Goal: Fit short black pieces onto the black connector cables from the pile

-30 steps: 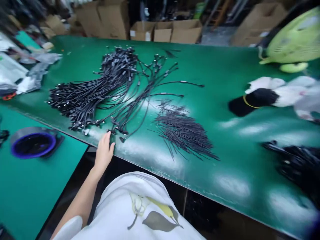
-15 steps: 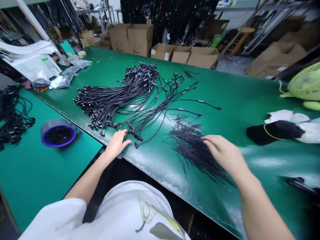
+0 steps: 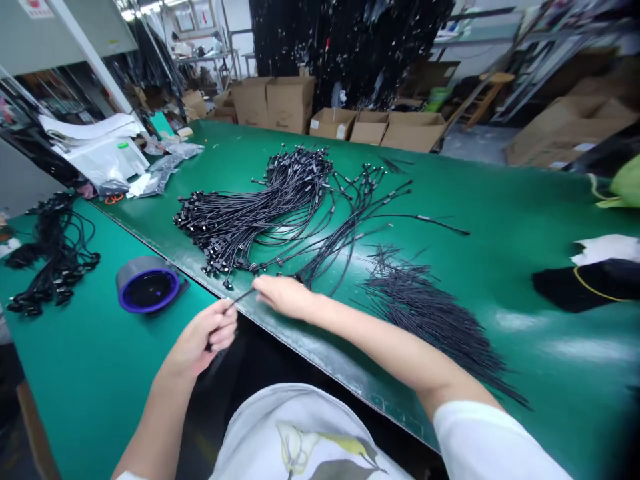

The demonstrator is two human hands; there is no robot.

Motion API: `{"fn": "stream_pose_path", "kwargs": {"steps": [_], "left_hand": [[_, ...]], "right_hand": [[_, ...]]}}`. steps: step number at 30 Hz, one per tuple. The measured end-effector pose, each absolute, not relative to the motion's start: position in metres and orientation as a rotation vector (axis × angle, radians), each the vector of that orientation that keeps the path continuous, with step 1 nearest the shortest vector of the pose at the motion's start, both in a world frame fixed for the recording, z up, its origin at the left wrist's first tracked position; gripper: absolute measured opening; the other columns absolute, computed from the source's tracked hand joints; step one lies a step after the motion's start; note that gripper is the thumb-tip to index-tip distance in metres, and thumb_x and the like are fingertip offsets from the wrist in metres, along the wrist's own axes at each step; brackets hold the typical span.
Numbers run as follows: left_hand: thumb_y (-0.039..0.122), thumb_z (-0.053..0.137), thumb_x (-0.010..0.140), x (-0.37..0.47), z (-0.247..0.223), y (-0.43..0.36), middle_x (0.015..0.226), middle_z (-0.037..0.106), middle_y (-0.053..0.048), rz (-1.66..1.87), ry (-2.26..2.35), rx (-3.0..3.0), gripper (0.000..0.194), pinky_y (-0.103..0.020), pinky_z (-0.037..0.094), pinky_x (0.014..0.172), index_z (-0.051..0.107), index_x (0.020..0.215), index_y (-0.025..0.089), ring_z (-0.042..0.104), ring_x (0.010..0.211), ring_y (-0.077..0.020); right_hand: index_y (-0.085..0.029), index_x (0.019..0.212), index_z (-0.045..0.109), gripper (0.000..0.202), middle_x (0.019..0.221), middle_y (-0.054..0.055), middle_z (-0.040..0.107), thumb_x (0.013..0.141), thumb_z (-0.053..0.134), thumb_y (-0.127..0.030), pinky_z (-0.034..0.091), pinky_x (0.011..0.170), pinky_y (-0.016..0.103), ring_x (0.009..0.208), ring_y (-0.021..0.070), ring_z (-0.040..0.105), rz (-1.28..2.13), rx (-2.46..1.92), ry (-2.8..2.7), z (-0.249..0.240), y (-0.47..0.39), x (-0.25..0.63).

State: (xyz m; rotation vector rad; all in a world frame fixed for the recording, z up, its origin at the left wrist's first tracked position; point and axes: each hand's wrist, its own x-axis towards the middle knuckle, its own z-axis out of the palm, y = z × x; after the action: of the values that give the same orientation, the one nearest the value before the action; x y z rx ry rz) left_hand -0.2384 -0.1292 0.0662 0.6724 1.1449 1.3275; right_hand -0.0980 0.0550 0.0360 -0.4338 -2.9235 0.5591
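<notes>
left hand (image 3: 203, 339) pinching cable (image 3: 239, 297), right hand (image 3: 283, 295) touching

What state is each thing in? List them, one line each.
left hand: closed on a thin black cable.
right hand: on the cable ends at the table edge.
cable pile: loose, fanned out.
thin ties: loose, spread flat.
tape roll: lying flat.
cardboard boxes: open.

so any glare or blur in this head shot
Head view: white glare patches on the green table at right; right hand slightly motion-blurred, left hand sharper, its grip closed on a thin black tie; edges bend from wide-angle distortion.
</notes>
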Motion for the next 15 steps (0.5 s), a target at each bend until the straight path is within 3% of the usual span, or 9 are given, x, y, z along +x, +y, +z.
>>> {"fn": "stream_pose_path", "kwargs": {"steps": [2, 5, 10, 13, 15], "left_hand": [[0.033, 0.061, 0.087, -0.251, 0.096, -0.148, 0.071, 0.034, 0.006, 1.557, 1.036, 0.688, 0.021, -0.015, 0.020, 0.037, 0.051, 0.080, 0.016, 0.014, 0.045, -0.0019], [0.031, 0.065, 0.085, -0.272, 0.112, -0.161, 0.071, 0.036, 0.005, 1.825, 1.029, 0.789, 0.020, -0.014, 0.029, 0.039, 0.054, 0.082, 0.015, 0.026, 0.047, -0.0025], [0.034, 0.080, 0.071, -0.287, 0.069, -0.130, 0.071, 0.041, 0.002, 1.862, 1.150, 0.653, 0.035, -0.016, 0.043, 0.051, 0.052, 0.069, 0.013, 0.044, 0.060, -0.0063], [0.035, 0.080, 0.071, -0.278, 0.050, -0.111, 0.068, 0.040, 0.002, 1.782, 1.128, 0.560, 0.037, -0.013, 0.039, 0.047, 0.051, 0.066, 0.013, 0.043, 0.058, -0.0054], [0.032, 0.076, 0.077, -0.270, 0.052, -0.104, 0.069, 0.040, 0.003, 1.705, 1.033, 0.529, 0.031, -0.010, 0.034, 0.041, 0.052, 0.069, 0.013, 0.040, 0.053, -0.0036]], "right_hand": [[-0.015, 0.100, 0.063, 0.017, 0.099, 0.010, 0.065, 0.095, 0.047, -0.020, 0.046, 0.076, 0.028, 0.089, 0.0190, 0.062, 0.517, -0.721, -2.806, 0.049, 0.093, -0.114], [-0.009, 0.097, 0.061, 0.027, 0.099, 0.014, 0.064, 0.099, 0.036, -0.018, 0.045, 0.080, 0.031, 0.085, 0.0190, 0.062, 0.448, -0.952, -2.614, 0.079, 0.156, -0.114], [-0.015, 0.098, 0.061, 0.039, 0.086, 0.001, 0.064, 0.103, 0.027, -0.032, 0.046, 0.081, 0.028, 0.080, 0.0110, 0.062, 0.382, -0.683, -2.221, 0.162, 0.175, -0.092], [-0.020, 0.100, 0.064, 0.027, 0.092, -0.001, 0.065, 0.100, 0.040, -0.032, 0.045, 0.090, 0.028, 0.095, 0.0119, 0.062, 0.207, -0.585, -2.167, 0.221, 0.159, -0.062], [-0.026, 0.091, 0.068, 0.015, 0.096, -0.003, 0.065, 0.094, 0.054, -0.031, 0.043, 0.098, 0.029, 0.111, 0.0164, 0.058, 0.117, -0.553, -2.180, 0.247, 0.155, -0.037]]}}
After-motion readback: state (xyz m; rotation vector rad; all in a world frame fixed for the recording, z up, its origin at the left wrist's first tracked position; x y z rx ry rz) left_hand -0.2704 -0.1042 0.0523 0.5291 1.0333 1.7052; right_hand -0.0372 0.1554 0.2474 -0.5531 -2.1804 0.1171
